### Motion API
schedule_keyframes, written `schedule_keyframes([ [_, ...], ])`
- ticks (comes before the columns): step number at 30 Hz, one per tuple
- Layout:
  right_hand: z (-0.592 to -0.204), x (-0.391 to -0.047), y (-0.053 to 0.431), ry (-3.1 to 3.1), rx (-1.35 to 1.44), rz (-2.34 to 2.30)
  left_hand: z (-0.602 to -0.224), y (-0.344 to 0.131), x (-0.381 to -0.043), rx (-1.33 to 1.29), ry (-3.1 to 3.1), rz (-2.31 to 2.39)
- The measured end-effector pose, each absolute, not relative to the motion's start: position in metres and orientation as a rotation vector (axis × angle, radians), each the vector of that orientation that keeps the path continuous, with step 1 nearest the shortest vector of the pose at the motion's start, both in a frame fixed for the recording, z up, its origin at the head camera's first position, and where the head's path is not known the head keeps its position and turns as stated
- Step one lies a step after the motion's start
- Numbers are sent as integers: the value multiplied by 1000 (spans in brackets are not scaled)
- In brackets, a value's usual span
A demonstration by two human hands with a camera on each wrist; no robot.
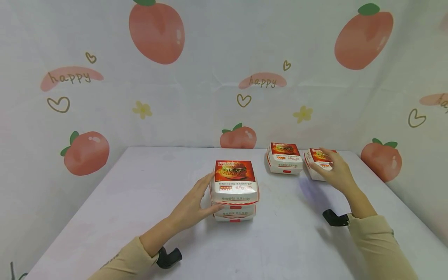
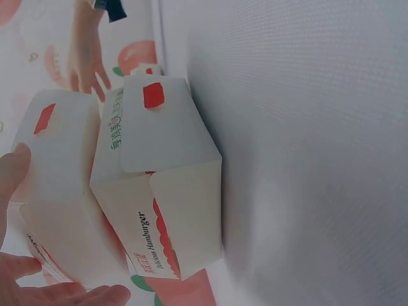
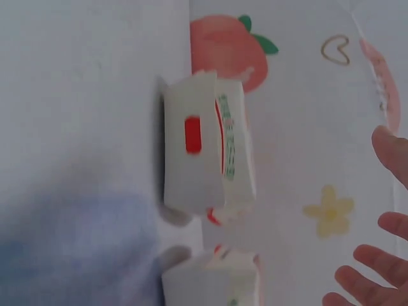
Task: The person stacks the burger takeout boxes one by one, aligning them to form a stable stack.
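Note:
Two white burger boxes with red burger-picture lids stand stacked mid-table. My left hand [image 1: 190, 204] lies along the left side of the upper burger box [image 1: 234, 186], fingers long and nearly straight, thumb at the front corner. In the left wrist view, that thumb [image 2: 11, 169] overlaps the front of the upper box [image 2: 60, 146], and the lower burger box [image 2: 159, 140] sits on the table beneath it. My right hand [image 1: 332, 167] hovers over the right rear burger box [image 1: 316, 173]. The right wrist view shows its fingers [image 3: 376, 264] spread, apart from the boxes.
Another burger box [image 1: 285, 165] stands at the back, just left of the box under my right hand. A white cloth covers the table [image 1: 140, 186]. Behind it hangs a fruit-patterned backdrop [image 1: 196, 97]. Black wrist devices [image 1: 169, 257] hang below both sleeves.

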State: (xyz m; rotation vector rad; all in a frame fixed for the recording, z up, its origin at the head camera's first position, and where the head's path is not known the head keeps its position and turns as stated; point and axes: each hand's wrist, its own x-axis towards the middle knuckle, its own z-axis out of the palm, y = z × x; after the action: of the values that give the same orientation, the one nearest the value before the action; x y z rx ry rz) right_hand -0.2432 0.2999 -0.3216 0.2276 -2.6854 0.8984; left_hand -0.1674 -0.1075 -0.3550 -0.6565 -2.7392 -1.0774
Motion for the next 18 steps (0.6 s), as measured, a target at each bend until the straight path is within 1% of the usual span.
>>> schedule_keyframes([
  [10,-332,-247,337,-2658,57,951,-356,-107,-168,-647,-2736,-1082],
  [18,-343,-251,358,-2674,-73,963,-355,-107,-167,-653,-2736,-1098],
])
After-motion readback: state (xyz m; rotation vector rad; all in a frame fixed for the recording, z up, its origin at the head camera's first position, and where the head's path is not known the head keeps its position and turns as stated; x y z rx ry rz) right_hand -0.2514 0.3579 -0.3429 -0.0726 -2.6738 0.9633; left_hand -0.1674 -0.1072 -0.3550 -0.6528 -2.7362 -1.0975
